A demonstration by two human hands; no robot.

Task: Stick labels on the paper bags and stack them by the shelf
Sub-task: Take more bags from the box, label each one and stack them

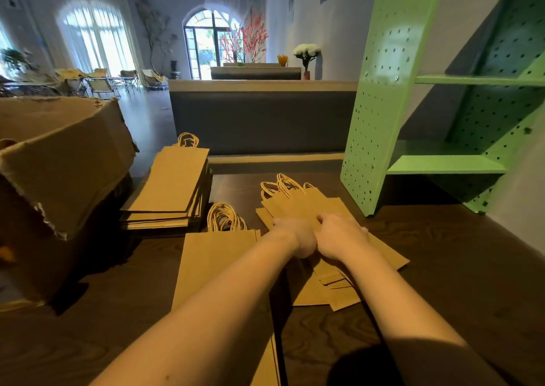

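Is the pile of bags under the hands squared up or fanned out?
Fanned out: the pile of bags shows staggered corners and splayed handles.

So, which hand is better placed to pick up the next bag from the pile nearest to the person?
Probably the left. The left hand rests on the fanned bags beside the near pile, and its forearm lies over it. The right hand is farther off, toward the green shelf.

Two bare forearms, each ending in a bare hand: left hand (295,238), right hand (339,237). Smooth and rounded, broadening away from the hands. One small mole on the left forearm, well back from the left hand.
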